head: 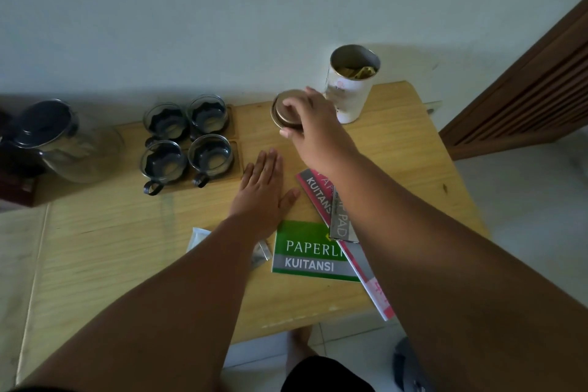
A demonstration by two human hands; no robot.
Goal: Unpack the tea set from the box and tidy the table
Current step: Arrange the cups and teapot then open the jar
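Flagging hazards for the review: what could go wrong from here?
The right hand grips the round brass-coloured metal lid beside the open white cylindrical tin; a bump could tip it, spilling its gold packets.
The pink receipt book overhangs the light wooden table's near edge and might slide off.

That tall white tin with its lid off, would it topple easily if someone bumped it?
Probably yes: the tin stands tall and narrow, near the table edge. It looks thin-walled and light, holding small gold packets. Once on its side, its round body would likely roll.
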